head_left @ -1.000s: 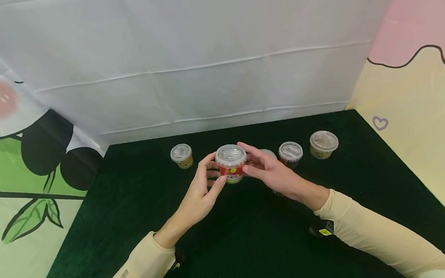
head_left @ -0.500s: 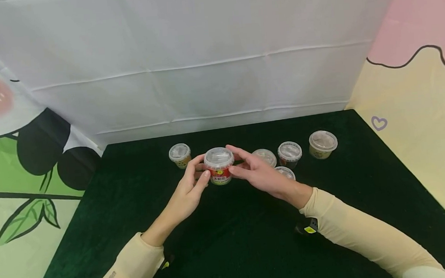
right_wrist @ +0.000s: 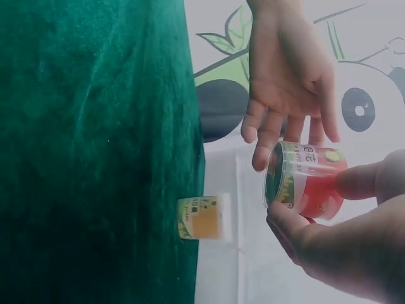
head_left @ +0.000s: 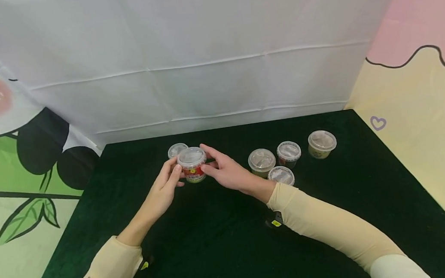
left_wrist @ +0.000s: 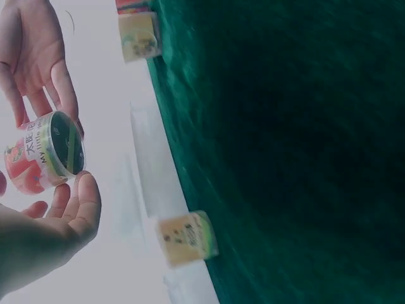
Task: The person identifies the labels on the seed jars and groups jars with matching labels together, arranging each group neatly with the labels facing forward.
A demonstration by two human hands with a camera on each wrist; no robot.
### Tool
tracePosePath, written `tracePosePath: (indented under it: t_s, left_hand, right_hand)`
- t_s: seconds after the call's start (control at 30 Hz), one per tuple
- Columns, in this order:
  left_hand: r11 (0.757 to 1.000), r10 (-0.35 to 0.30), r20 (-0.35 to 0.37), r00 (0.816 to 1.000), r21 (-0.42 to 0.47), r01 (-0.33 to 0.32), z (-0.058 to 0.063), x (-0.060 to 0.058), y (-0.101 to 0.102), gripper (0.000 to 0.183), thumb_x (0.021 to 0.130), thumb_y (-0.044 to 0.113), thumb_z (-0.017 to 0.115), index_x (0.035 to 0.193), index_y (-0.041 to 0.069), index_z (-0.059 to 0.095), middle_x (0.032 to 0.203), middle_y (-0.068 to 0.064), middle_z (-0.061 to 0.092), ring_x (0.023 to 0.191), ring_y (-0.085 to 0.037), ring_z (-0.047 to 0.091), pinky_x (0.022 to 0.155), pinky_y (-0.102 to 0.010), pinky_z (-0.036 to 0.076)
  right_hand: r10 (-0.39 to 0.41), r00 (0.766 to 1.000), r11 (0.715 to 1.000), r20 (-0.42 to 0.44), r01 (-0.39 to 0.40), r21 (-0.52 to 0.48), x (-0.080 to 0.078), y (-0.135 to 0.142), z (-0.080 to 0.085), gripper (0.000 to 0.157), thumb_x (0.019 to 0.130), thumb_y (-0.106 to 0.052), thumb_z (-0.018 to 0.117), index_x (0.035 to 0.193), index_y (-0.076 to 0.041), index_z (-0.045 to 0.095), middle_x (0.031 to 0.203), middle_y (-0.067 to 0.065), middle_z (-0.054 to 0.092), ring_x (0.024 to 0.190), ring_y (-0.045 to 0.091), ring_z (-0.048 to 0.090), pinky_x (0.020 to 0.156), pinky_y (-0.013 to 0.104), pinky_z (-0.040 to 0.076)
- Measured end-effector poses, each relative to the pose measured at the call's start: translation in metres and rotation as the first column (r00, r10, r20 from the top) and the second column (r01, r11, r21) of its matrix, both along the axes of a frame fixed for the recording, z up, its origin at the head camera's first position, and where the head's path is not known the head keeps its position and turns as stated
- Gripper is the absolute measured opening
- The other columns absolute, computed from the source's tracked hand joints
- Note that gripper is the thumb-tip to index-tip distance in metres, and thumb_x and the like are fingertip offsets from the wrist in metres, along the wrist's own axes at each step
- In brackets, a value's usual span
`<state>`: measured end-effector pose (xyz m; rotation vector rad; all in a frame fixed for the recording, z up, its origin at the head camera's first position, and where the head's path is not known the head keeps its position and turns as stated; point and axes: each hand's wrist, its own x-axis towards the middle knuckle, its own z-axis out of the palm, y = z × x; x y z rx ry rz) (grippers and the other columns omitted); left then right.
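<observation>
Both hands hold a small clear plastic cup (head_left: 192, 169) with a transparent lid and a red label, upright and raised over the green cloth. My left hand (head_left: 160, 190) has its thumb at the front of the cup's left side, fingers behind. On the opposite side, my right hand (head_left: 228, 171) pinches it between thumb and fingers. In the right wrist view, the right thumb presses the red label of the cup (right_wrist: 319, 185). The left wrist view shows the cup's dark base and printed lettering. Directly behind it, a smaller lidded cup (head_left: 177, 149) is partly hidden.
Right of the hands stand several lidded cups, including a wide one (head_left: 262, 159), one close in front of it (head_left: 281, 176) and a dark one (head_left: 289, 152). Another cup (head_left: 322, 144) stands farther right. A white curtain (head_left: 219, 92) closes the back of the green-covered table (head_left: 230, 246).
Both hands have carried the red-labelled cup leftward, from the middle to in front of the left rear cup. The cups on the right that the right arm partly covered now show more fully.
</observation>
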<state>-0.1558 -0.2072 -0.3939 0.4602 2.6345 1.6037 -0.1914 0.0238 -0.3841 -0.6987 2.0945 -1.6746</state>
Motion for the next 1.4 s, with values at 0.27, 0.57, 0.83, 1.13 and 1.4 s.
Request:
tracePosePath:
  t_s: [0.27,0.57,0.83,1.13,1.4]
  left_hand:
    - [0.999,0.04,0.073,0.996,-0.008,-0.04,-0.007,0.0,-0.021,0.057,0.112,0.036,0.034,0.158,0.005,0.022,0.145,-0.023,0.042,0.131,-0.04,0.049,0.107,-0.058,0.043]
    - [0.998,0.069,0.176,0.982,-0.012,-0.068,-0.023,-0.007,-0.046,0.063,0.11,0.041,0.039,0.157,0.002,0.023,0.148,-0.024,0.04,0.136,-0.04,0.044,0.11,-0.052,0.04]
    - [0.998,0.052,0.276,0.96,0.017,-0.059,-0.03,-0.011,-0.059,0.059,0.11,0.034,0.044,0.157,0.002,0.026,0.15,-0.024,0.038,0.138,-0.04,0.042,0.11,-0.047,0.042]
    - [0.998,0.046,0.345,0.937,0.025,-0.058,-0.034,-0.013,-0.065,0.06,0.111,0.035,0.041,0.158,0.001,0.023,0.158,-0.025,0.03,0.143,-0.042,0.037,0.113,-0.049,0.037]
    - [0.998,0.063,0.324,0.944,0.003,-0.068,-0.039,-0.014,-0.068,0.062,0.111,0.038,0.04,0.156,-0.002,0.027,0.152,-0.028,0.038,0.138,-0.043,0.042,0.108,-0.045,0.044]
  right_hand:
    - [0.026,0.995,0.997,0.099,-0.018,-0.08,-0.01,-0.031,-0.013,0.064,0.107,-0.015,0.045,0.164,-0.019,0.015,0.163,0.008,0.03,0.144,0.027,0.039,0.115,0.045,0.036]
    - [-0.009,0.973,0.993,0.229,0.036,-0.113,-0.019,-0.062,-0.034,0.06,0.11,-0.034,0.041,0.164,-0.018,0.019,0.164,0.007,0.028,0.147,0.024,0.034,0.115,0.042,0.037]
    - [-0.08,0.973,0.995,0.218,0.09,-0.038,-0.018,-0.078,-0.049,0.058,0.109,-0.03,0.044,0.163,-0.019,0.024,0.164,0.006,0.029,0.149,0.025,0.03,0.118,0.046,0.032]
    - [-0.11,0.976,0.994,0.189,0.108,0.025,-0.015,-0.086,-0.058,0.058,0.11,-0.03,0.043,0.163,-0.019,0.024,0.165,0.005,0.028,0.15,0.023,0.027,0.121,0.045,0.025]
    - [-0.054,0.995,0.993,0.079,0.045,0.108,-0.014,-0.087,-0.062,0.058,0.11,-0.031,0.044,0.163,-0.022,0.022,0.164,0.004,0.03,0.146,0.021,0.035,0.118,0.041,0.033]
